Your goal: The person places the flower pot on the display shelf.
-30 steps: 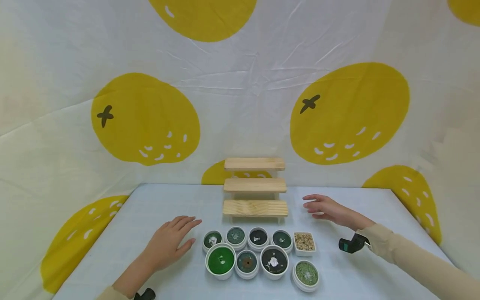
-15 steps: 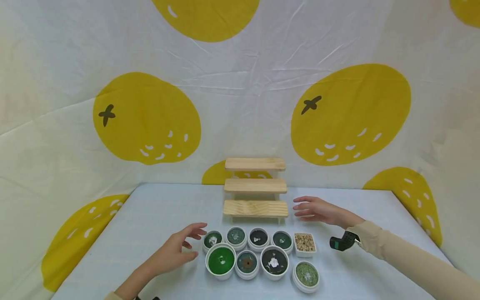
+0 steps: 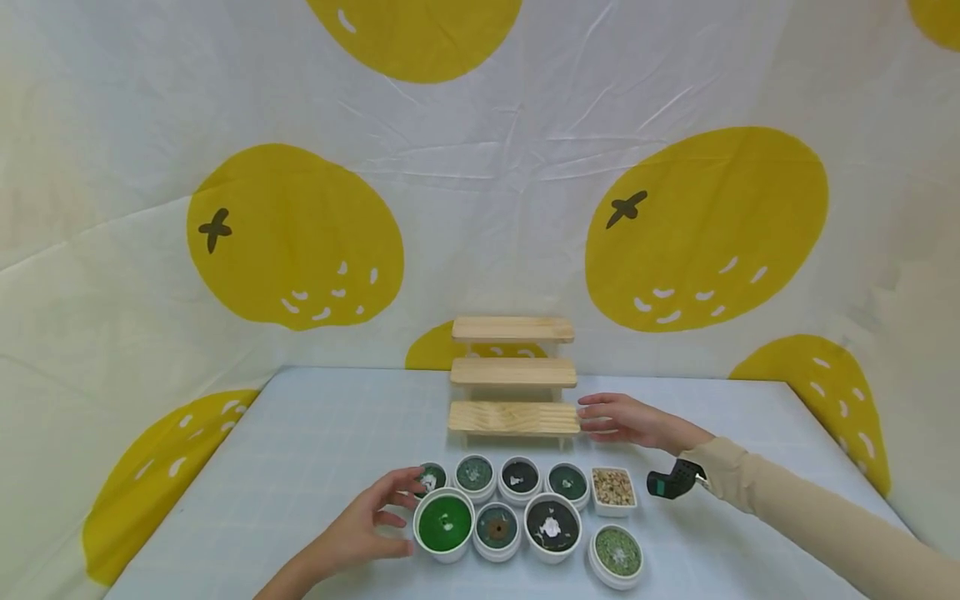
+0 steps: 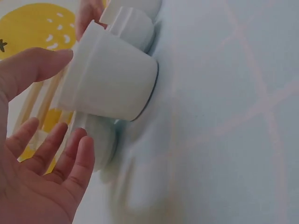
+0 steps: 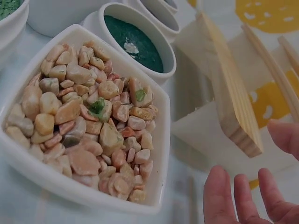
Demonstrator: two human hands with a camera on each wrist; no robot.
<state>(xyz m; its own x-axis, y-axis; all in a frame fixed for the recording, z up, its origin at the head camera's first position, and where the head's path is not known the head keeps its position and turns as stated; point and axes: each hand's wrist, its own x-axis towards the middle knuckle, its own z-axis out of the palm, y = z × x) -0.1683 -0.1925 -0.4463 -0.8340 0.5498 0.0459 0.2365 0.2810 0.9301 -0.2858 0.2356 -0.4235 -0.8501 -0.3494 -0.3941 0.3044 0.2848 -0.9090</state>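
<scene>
See white cloth printed with yellow fruit (image 3: 296, 237) behind three-tier pale wooden stand (image 3: 514, 418). Front-left of stand: left hand (image 3: 367, 532), fingers and thumb apart, just beside bright-green-filled round white pot (image 3: 445, 557), half blocking sight of smaller one (image 3: 437, 477) nearer stand. Right of stand: right hand (image 3: 630, 422), fingers apart. In front of stand: count eight round pots, one square white pebble-filled dish (image 3: 617, 509).

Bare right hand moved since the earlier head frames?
Yes: the bare right hand moved leftward, narrowing its gap to the pale wooden three-tier stand in the head view.
</scene>
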